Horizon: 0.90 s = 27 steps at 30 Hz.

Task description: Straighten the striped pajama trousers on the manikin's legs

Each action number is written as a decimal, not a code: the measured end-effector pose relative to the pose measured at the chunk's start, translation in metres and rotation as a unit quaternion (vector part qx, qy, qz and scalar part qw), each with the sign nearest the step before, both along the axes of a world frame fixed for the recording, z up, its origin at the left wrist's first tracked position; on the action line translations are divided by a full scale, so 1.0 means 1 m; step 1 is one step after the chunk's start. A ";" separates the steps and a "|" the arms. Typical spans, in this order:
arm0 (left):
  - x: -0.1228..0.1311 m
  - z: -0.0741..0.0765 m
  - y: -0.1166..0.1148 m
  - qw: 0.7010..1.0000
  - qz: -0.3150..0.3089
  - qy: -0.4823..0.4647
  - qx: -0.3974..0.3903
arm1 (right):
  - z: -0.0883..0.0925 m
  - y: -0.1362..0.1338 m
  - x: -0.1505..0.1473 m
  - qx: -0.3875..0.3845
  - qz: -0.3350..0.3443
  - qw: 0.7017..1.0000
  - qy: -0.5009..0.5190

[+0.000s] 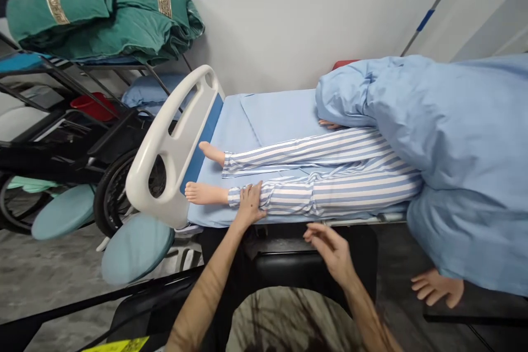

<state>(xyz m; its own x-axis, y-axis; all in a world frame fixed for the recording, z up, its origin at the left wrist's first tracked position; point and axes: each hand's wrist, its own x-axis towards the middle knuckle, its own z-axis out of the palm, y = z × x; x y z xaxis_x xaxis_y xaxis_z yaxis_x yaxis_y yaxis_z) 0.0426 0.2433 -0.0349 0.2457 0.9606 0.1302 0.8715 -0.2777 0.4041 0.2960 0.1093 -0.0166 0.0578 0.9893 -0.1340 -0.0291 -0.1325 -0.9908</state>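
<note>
A manikin in blue-and-white striped trousers [330,190] lies on a hospital bed with a light blue sheet [272,115]. Its bare feet [204,193] point at the white footboard [173,143]. A light blue quilt [454,137] covers its upper body, and one manikin hand [437,287] hangs over the bed's near side. My left hand [249,203] rests flat on the near trouser leg at the ankle, fingers stretched out. My right hand [330,247] hovers just off the bed's near edge, fingers loosely apart, holding nothing.
Left of the bed stand a wheelchair wheel [113,192], two pale blue round stools [136,247] and a rack with folded green cloths [103,16] and a red basin [88,104]. A white wall runs behind the bed.
</note>
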 end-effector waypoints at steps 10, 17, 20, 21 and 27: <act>-0.071 -0.006 0.046 0.971 -0.049 0.218 -0.085 | -0.065 0.030 -0.036 -0.175 0.015 0.955 0.239; -0.068 0.042 0.055 0.966 -0.057 0.239 -0.080 | -0.063 0.076 -0.002 -0.142 0.011 0.911 0.388; -0.072 0.069 0.060 0.957 -0.076 0.274 -0.061 | -0.060 0.084 0.017 -0.065 -0.022 0.907 0.415; -0.073 0.076 0.061 0.955 -0.077 0.279 -0.060 | -0.056 0.088 0.022 -0.040 -0.037 0.904 0.425; -0.052 0.081 0.059 0.961 -0.029 0.265 -0.072 | -0.017 0.106 0.046 0.017 0.005 0.873 0.487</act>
<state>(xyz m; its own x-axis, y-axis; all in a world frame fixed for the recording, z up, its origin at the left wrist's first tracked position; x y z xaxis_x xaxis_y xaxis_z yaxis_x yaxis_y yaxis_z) -0.0089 0.3018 0.0461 0.2956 0.9418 -0.1603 0.9501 -0.3073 -0.0539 0.3422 0.2151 -0.0337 -0.0748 0.9936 -0.0852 -0.8589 -0.1076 -0.5008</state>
